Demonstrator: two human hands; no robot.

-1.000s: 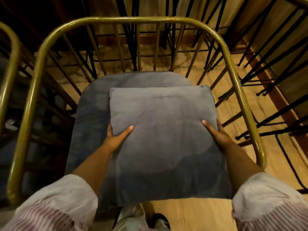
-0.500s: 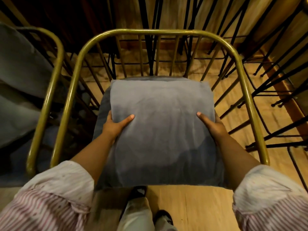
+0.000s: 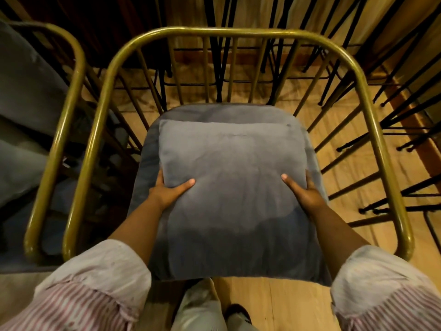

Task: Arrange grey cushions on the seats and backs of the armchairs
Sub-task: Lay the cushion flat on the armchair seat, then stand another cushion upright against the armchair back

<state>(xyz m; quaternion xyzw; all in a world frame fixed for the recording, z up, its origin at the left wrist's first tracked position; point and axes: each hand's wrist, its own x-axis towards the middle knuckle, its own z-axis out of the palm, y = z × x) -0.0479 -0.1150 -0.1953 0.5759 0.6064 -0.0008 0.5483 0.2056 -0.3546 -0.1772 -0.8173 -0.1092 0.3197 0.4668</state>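
A square grey cushion (image 3: pixel 236 192) lies flat over the grey padded seat (image 3: pixel 214 112) of a brass-framed armchair (image 3: pixel 241 32) right below me. My left hand (image 3: pixel 170 191) grips the cushion's left edge, thumb on top and fingers under the side. My right hand (image 3: pixel 303 191) holds the right edge the same way. The cushion covers most of the seat; only the seat's back strip and left margin show. The chair's back is bare brass bars with no cushion on it.
A second brass armchair (image 3: pixel 71 96) stands close on the left with grey cushions (image 3: pixel 26 91) on it. Black metal chair legs (image 3: pixel 401 139) crowd the wooden floor behind and to the right. My feet (image 3: pixel 214 309) are at the seat's front edge.
The cushion has been shifted left and back until it sits centred on the seat. The view has swung so the left armchair shows more. Both hands keep their grip on its sides.
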